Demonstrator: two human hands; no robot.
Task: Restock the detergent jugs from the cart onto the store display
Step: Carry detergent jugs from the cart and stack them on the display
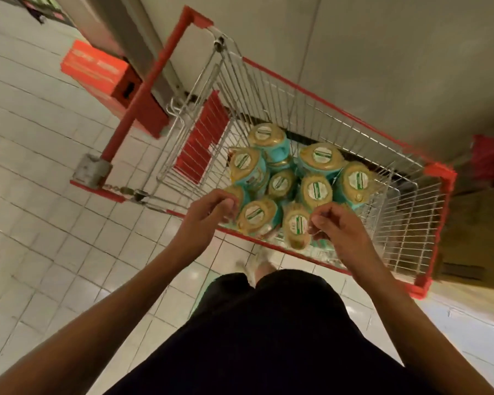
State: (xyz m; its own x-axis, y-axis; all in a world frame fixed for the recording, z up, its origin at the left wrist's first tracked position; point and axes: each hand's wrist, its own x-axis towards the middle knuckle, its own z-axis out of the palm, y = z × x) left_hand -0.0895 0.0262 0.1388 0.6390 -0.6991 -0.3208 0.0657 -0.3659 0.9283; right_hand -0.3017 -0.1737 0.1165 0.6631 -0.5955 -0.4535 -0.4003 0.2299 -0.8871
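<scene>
Holding teal detergent jugs (315,191) upright: one red-framed wire cart (325,110). Left hand (208,208) and right hand (335,223) over nearest gold caps (257,216), fingers curled; grip cannot be told.

Dim, warm, blurred (edges warped)

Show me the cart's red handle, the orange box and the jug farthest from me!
red handle (148,86): head view, middle of the bar.
orange box (94,67): head view, its top face.
farthest jug (265,134): head view, the label on its cap.
</scene>
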